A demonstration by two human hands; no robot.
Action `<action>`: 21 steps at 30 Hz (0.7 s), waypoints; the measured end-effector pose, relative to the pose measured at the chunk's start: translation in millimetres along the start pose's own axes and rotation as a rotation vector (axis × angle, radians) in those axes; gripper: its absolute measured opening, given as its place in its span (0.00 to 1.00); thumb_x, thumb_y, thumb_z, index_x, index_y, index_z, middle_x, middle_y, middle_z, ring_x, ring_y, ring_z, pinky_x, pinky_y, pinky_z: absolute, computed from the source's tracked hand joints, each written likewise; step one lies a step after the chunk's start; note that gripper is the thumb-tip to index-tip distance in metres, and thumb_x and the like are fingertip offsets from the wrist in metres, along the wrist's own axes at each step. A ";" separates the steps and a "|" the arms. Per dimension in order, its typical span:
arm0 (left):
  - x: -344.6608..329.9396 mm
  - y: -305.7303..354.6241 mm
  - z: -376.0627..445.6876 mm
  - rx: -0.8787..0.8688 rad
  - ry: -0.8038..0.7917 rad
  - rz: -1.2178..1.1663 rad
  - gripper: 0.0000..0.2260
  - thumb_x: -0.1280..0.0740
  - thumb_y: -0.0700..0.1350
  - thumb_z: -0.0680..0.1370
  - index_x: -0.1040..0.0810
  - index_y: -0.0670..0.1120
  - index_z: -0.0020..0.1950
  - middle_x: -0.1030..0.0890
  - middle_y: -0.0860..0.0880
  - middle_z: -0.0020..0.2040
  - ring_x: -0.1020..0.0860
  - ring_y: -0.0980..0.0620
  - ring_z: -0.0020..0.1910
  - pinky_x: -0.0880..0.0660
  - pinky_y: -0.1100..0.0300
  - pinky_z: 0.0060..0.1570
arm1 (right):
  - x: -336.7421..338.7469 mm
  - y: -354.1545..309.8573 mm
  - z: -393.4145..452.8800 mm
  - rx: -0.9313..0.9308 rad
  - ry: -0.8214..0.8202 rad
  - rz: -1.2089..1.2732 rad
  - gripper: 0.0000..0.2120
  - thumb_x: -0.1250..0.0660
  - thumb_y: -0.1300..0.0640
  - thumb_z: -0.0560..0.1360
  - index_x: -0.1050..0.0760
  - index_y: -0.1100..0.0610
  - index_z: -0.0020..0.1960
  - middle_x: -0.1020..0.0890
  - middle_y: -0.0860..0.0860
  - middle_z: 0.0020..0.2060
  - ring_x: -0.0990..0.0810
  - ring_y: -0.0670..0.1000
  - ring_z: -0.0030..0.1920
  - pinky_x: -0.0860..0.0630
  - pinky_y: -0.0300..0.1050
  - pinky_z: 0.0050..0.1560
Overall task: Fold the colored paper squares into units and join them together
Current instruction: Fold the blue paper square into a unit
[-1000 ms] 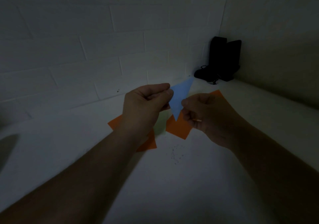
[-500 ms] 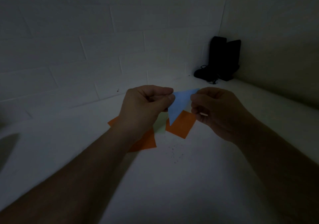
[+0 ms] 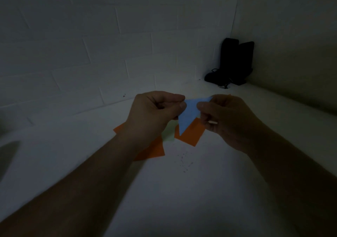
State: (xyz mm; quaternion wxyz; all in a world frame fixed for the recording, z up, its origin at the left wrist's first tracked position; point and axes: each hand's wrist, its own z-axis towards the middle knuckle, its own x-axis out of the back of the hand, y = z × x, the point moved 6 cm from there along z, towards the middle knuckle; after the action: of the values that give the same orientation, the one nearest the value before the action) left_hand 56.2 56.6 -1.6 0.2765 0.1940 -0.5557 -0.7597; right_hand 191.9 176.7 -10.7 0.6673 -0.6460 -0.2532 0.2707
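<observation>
Dim white desk (image 3: 200, 191) — both hands' fingers pinch the blue paper (image 3: 187, 116) at 12 o'clock above orange squares (image 3: 189, 134); its tip has swung rightward into the right hand (image 3: 228, 120) — left hand (image 3: 155, 112) steadies, likely mid-fold.

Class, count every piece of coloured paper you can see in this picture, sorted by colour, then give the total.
Blue: 1, the blue paper pinched between the left hand and the right hand.
Orange: 2, the left orange sheet and the right orange sheet, both on the table.
Pale green: 1, the pale green sheet between them.
Total: 4
</observation>
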 end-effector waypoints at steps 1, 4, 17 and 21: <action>-0.3 0.3 0.1 0.001 -0.003 -0.004 0.06 0.26 0.34 0.76 0.14 0.42 0.50 0.12 0.47 0.41 0.13 0.52 0.42 0.18 0.63 0.43 | 0.8 -1.0 0.1 0.011 -0.006 -0.002 0.13 0.30 0.63 0.77 0.27 0.60 0.34 0.23 0.52 0.28 0.24 0.49 0.34 0.25 0.48 0.43; 0.1 0.1 0.6 0.006 0.000 -0.013 0.06 0.25 0.33 0.76 0.14 0.44 0.48 0.12 0.45 0.42 0.13 0.51 0.41 0.18 0.62 0.43 | 1.9 -0.6 -1.4 -0.007 -0.051 -0.020 0.10 0.30 0.61 0.76 0.26 0.61 0.37 0.22 0.52 0.30 0.23 0.49 0.34 0.23 0.45 0.41; 3.2 2.2 -0.1 0.034 -0.026 -0.019 0.07 0.25 0.34 0.75 0.14 0.45 0.47 0.12 0.46 0.40 0.13 0.51 0.41 0.18 0.62 0.44 | 8.4 -1.2 -0.2 -0.054 -0.008 0.021 0.08 0.30 0.64 0.76 0.23 0.57 0.39 0.22 0.53 0.33 0.23 0.49 0.33 0.25 0.44 0.38; 3.2 1.7 -1.0 0.033 -0.033 0.029 0.07 0.25 0.35 0.75 0.14 0.46 0.47 0.12 0.46 0.40 0.14 0.52 0.40 0.19 0.63 0.42 | 12.4 0.0 1.1 -0.064 0.020 0.016 0.06 0.31 0.66 0.75 0.22 0.58 0.41 0.22 0.54 0.33 0.23 0.49 0.33 0.24 0.43 0.37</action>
State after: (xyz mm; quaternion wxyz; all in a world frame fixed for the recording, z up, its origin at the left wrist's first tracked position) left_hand 54.7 53.5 -0.3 0.2751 0.1775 -0.5754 -0.7495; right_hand 200.2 186.1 -10.8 0.6468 -0.6716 -0.2499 0.2612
